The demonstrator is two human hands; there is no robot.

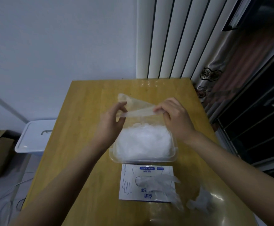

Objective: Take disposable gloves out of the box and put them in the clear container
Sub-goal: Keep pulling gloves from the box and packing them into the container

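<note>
Left hand pinches one end of a glove | right hand pinches the other (stretched above tabletop middle) | clear container below, full of gloves | box toward near edge

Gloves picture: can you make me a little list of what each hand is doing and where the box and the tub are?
left hand: pinches one end of a glove
right hand: pinches the other end
glove: stretched between the hands, over the tub's far edge
tub: clear, on the table, holds a pile of gloves
box: nearer the person than the tub, another glove poking out
loose gloves: on the table, right of the box
</note>
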